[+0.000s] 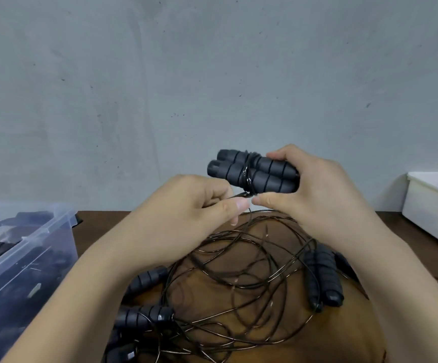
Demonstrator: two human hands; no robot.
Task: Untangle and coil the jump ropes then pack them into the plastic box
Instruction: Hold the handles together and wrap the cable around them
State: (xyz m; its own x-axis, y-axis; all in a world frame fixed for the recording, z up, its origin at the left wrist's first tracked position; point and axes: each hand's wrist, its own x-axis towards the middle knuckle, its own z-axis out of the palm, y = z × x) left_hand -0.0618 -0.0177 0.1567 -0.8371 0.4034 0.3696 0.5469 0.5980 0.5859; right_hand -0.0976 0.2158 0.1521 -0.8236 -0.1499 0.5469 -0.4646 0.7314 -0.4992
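**Far left.** A translucent plastic storage box (pixel 55 229) stands on the dark brown wooden table (pixel 409 229). Dark rope bundles show through its wall, so packing is judged partly done.

**Left hand (pixel 199 203).** Thumb and forefinger pinch a thin black cord (pixel 242 195), and the other fingers are curled in behind.

**Centre.** A pair of grey ribbed foam handles (pixel 252 171) is held side by side above the table. Several turns of cord are bound round their middle.

**Right hand (pixel 317 189).** It grasps the right end of the pair, fingers over the top and thumb beneath.

**Step in hand (judgement).** The cord is being wound onto the handles.
- Keep the cord taut from the pinch.
- Lay each turn close beside the last.
- Hold the two handles parallel so the wrap cannot slide.
- Feed slack slowly from the heap, since a hasty pull is likely to snag the neighbouring ropes.
- Tuck the last of the cord under a turn to finish.

**Position.** The cord leaves the lower edge of the wrap and passes straight into the left fingertips, which nearly meet the right thumb tip. Below the pinch it drops into the tangle of black cords and loose foam handles (pixel 239 271) lying on the table under both hands, apart from them.

**Far right.** A white plastic tray (pixel 427 213) with something pink inside sits untouched.
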